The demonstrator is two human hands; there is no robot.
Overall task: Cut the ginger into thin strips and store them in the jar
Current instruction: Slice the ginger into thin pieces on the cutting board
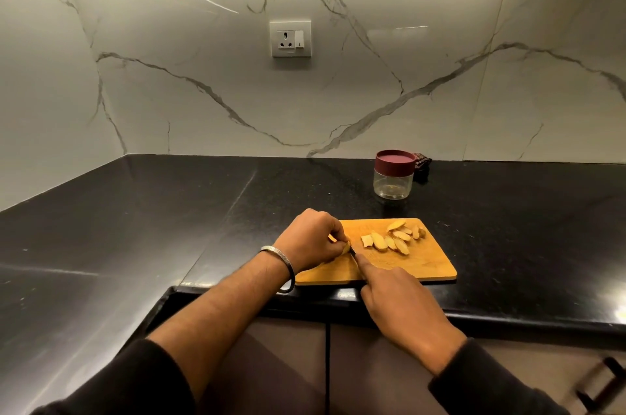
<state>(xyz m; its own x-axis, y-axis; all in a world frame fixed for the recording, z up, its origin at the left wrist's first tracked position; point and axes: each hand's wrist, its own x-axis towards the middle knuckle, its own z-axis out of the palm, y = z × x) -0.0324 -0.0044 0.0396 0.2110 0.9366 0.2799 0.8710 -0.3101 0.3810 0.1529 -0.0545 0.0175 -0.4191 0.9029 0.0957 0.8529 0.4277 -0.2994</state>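
One wooden cutting board lies on the black table, near the front edge, w/ 2 hands working over its left part. Left hand sits at the board's left end, fingers curled down and pinching 1 small ginger piece against the board; a metal bangle rings that wrist. Right hand comes in from the front edge, fingers wrapped round the handle of 1 knife, index finger stretched fwd along it; only a short dark bit of blade shows, its tip touching or just beside the held piece, can't tell which. To the right of the blade, approx mid-board, lies a loose cluster of cut ginger slices, about 9-10 counted, some overlapping so the exact no. is unclear; they look like flat oval slices, pale yellow w/ tan edges. Beyond the board, well apart from it and nearer the wall, stands 1 clear jar, upright, maroon lid on; jar's contents can't be made out. Just behind the jar on its right sits 1 dark patterned thing, partly hidden, type unclear. On the marble wall above: 1 socket plate w/ 1 switch. Both forearms bare, dark sleeves pushed up. Lower right corner shows 1 dark cabinet handle.
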